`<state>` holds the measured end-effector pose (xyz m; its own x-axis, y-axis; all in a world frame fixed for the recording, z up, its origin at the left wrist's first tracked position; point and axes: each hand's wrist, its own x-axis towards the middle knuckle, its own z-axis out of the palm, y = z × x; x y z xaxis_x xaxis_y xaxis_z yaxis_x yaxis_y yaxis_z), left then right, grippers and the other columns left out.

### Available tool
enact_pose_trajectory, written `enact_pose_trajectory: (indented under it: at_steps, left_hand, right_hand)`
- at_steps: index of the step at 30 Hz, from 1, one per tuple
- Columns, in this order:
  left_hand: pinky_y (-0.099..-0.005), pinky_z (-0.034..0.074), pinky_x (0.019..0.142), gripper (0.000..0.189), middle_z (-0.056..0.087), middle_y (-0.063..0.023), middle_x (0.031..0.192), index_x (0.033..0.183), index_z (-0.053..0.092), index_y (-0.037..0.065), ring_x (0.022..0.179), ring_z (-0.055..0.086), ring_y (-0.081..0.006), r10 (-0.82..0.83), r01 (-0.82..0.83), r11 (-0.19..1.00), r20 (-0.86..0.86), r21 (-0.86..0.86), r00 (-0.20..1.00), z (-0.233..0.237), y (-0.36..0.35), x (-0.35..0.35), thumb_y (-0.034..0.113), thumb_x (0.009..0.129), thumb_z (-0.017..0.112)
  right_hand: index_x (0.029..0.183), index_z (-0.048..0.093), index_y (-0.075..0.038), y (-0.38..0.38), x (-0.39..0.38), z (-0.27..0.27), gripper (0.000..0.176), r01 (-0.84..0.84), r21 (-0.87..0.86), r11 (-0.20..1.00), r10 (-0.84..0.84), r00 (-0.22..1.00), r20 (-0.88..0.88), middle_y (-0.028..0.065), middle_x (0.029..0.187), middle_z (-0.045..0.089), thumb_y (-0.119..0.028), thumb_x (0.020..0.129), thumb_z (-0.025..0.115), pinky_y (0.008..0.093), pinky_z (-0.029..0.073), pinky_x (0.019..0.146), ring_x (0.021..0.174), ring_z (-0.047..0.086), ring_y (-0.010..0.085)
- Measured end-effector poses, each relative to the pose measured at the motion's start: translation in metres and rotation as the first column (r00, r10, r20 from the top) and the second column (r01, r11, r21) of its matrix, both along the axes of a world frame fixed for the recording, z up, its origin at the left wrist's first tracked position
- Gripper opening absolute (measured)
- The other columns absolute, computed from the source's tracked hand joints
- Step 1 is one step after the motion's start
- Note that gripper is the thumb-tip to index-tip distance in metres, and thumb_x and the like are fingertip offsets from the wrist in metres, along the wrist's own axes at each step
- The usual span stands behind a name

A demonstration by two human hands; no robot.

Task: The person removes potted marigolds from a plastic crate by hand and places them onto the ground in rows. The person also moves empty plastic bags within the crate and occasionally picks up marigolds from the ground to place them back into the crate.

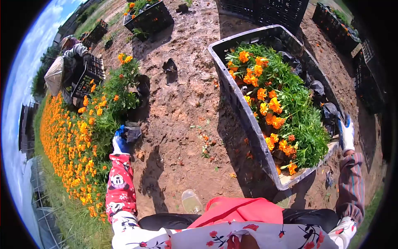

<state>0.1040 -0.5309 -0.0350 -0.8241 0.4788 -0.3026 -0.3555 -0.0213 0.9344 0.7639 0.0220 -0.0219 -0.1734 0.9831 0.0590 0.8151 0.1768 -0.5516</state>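
My blue-gloved left hand (120, 142) is closed round a small black plastic pot (133, 133) beside the row of orange marigolds (89, 137), while my white-gloved right hand (346, 135), its grip impossible to tell, sits by the grey plastic crate of seedlings (236, 97); stretched this wide, I might crush planted stems or tip the crate

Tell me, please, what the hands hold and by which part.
Left hand: black pot, by its edge; right hand: at the crate rim, grip unclear.
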Motion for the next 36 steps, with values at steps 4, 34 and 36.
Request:
enact_pose_trajectory:
  at_steps: [4,34,36]
  left_hand:
    - [-0.039,0.052,0.077,0.027,0.064,-0.012,0.099,0.106,0.059,0.001,0.087,0.064,-0.0259,-0.143,0.139,0.952,-0.005,0.272,0.99,0.065,0.071,0.066,0.021,0.09,0.049]
    - [-0.0274,0.047,0.075,0.023,0.063,-0.006,0.09,0.109,0.059,0.005,0.081,0.06,-0.0144,-0.597,0.541,0.57,-0.764,-0.619,-0.246,0.219,0.433,0.238,0.01,0.091,0.045]
    - [-0.0256,0.047,0.074,0.023,0.063,-0.0045,0.091,0.11,0.058,0.006,0.081,0.06,-0.0139,-0.587,0.021,0.559,-0.413,-0.829,-0.696,0.206,0.457,0.199,0.015,0.092,0.047]
  right_hand:
    - [0.136,0.039,-0.009,0.01,0.002,-0.005,0.062,-0.035,0.186,0.982,-0.013,0.968,0.252,0.0194,0.136,0.04,-0.031,0.083,0.063,0.04,0.028,0.105,0.128,0.035,0.0316]
    - [0.138,0.035,-0.007,0.041,0.052,0.026,0.063,0.224,0.164,0.961,-0.247,0.959,0.139,0.0183,0.139,0.036,-0.038,0.087,0.057,0.0378,0.032,0.103,0.128,0.037,0.0319]
    - [0.139,0.034,-0.014,0.03,0.052,0.016,0.067,-0.162,0.096,0.982,0.114,0.918,0.38,0.0187,0.143,0.03,-0.045,0.085,0.057,0.0379,0.028,0.106,0.132,0.028,0.0344]
